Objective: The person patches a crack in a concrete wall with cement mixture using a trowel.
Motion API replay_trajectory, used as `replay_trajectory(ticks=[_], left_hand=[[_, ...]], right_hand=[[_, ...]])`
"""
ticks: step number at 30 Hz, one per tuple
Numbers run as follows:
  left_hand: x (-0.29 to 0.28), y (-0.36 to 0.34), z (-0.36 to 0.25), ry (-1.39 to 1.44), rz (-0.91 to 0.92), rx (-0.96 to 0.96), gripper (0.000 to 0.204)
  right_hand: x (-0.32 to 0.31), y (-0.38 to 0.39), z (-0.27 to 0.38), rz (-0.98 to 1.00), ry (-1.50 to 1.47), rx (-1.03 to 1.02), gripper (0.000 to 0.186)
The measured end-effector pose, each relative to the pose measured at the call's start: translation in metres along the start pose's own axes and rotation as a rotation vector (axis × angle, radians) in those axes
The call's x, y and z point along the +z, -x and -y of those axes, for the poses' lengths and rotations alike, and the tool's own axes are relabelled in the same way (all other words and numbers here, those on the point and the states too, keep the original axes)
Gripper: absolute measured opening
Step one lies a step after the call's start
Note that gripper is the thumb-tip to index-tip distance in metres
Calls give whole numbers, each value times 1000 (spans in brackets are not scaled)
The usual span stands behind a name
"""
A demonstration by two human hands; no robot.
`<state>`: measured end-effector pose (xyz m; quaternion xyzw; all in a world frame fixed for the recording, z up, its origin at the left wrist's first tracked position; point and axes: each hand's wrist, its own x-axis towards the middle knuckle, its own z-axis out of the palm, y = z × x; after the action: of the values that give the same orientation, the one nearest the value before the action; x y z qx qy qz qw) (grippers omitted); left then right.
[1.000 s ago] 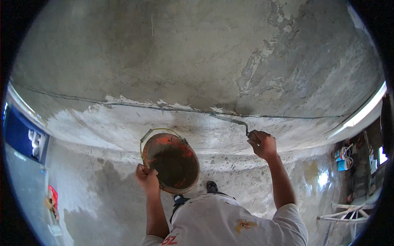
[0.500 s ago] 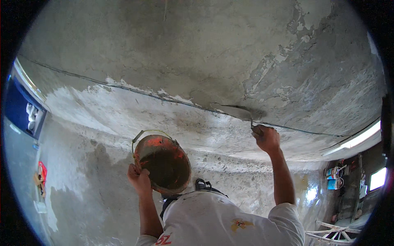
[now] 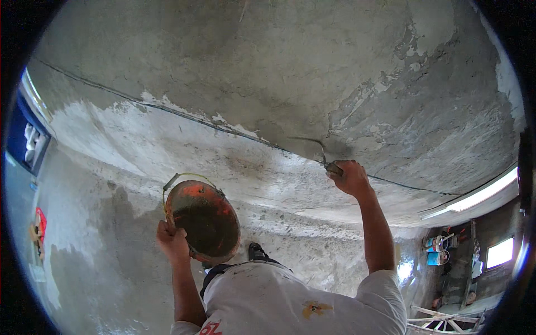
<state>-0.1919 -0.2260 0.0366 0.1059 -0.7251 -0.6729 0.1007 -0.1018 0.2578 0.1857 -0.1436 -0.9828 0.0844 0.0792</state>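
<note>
Clasping the trowel (image 3: 333,168) by its handle, the right grip (image 3: 353,177) is nearer the dark cable (image 3: 195,119) on the wall (image 3: 268,67); the blade (image 3: 306,138) points left from that grip, roughly crosswise, well apart from the bucket (image 3: 193,191) whose rim the left grip (image 3: 173,241) grasps.

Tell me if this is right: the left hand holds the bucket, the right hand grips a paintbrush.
Not a paintbrush: the head view shows the right hand gripping a trowel. The left hand does hold the bucket.
</note>
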Motion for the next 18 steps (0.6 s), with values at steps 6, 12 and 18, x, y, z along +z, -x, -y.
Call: replay_trajectory(ticks=[6,12,18], left_hand=[[-10,7,-8,11,-28,-27,35],[-10,7,2,-102,-35,-6,36],[-10,7,-5,-60,-22,-11,36]], right_hand=[[-16,24,-32,124,54,70,21],[-35,16,4,64,85,49,26],[-19,14,-28,81,239,166,21]])
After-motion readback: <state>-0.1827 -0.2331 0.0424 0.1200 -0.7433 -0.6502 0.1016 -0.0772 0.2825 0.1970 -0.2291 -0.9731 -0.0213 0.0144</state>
